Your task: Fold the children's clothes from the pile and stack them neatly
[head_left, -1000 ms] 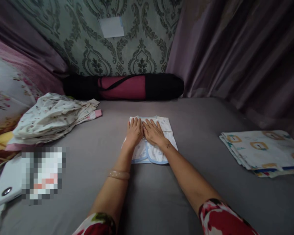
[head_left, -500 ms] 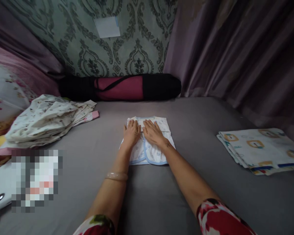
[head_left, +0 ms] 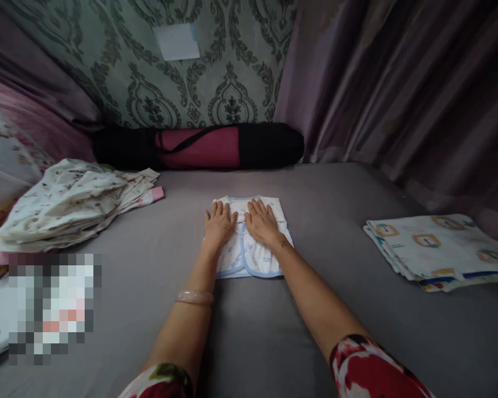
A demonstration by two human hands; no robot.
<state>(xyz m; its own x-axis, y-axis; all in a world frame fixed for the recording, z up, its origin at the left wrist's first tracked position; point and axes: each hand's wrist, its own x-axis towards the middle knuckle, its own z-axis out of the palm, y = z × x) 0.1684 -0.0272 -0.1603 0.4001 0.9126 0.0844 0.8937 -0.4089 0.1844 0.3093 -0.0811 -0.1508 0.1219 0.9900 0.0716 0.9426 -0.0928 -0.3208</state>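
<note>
A small white garment (head_left: pixel 262 262) with light blue trim and a faint print lies flat on the grey sheet in the middle of the view. My left hand (head_left: pixel 219 222) rests palm down on its upper left part, fingers spread, holding nothing. On its upper right part lies my right hand (head_left: pixel 262 222), also flat with the fingers apart. The garment's neckline shows just beyond my fingertips, and its rounded lower edges show between my forearms. Part of the cloth is hidden under both hands.
Crumpled printed cloth (head_left: pixel 66 204) lies at the left, with a white device (head_left: pixel 4 309) and a blurred-out patch nearer. A folded printed cloth (head_left: pixel 431 249) is at the right. A long black and dark pink bag (head_left: pixel 207 148) lies along the wall on the grey sheet (head_left: pixel 332 221).
My hands have moved slightly apart on the garment, the left one outward to the left and the right one a little to the right. The camera view has shifted slightly.
</note>
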